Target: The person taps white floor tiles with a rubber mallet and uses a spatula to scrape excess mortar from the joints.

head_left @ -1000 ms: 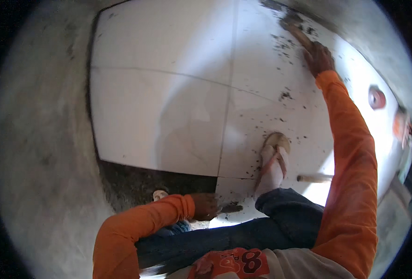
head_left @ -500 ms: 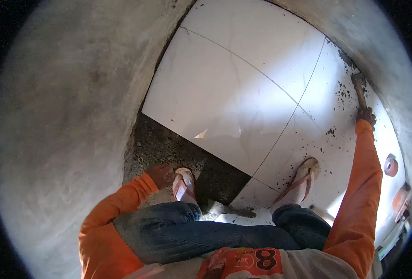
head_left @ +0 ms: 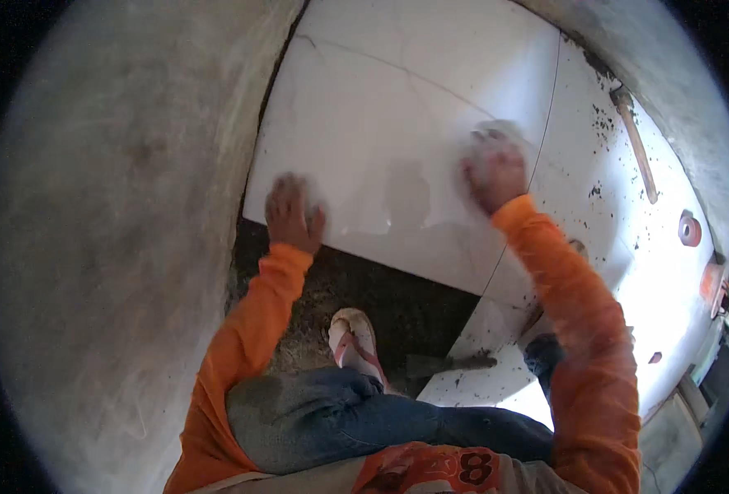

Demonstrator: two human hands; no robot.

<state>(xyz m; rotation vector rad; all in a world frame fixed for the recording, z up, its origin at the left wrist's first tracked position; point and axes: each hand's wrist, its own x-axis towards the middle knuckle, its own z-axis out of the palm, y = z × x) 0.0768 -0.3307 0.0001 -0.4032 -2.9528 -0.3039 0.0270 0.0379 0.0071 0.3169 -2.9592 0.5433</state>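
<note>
My left hand [head_left: 293, 216] lies palm down with fingers spread on the near left corner of a large white marbled tile [head_left: 364, 123], holding nothing. Further right, my right hand [head_left: 498, 174] is over the same tile near its right joint. Motion smears its fingers, and a pale grey blur surrounds them, so I cannot tell whether it holds something. A hammer [head_left: 638, 148] with a wooden handle lies on the tiles at the far right, apart from both hands. Below the tile's near edge shows a strip of dark, rough bed [head_left: 364, 280].
A grey plastered wall [head_left: 117, 206] rises along the left. A trowel [head_left: 451, 365] lies between my feet, beside my sandalled left foot [head_left: 355, 339]. Dark crumbs dot the right tiles. A reddish roll [head_left: 689, 229] and an orange object [head_left: 712, 280] are at the right edge.
My right hand has let go of the hammer and come left over the large tile. My left hand has moved from beside my foot forward onto the tile's near corner.
</note>
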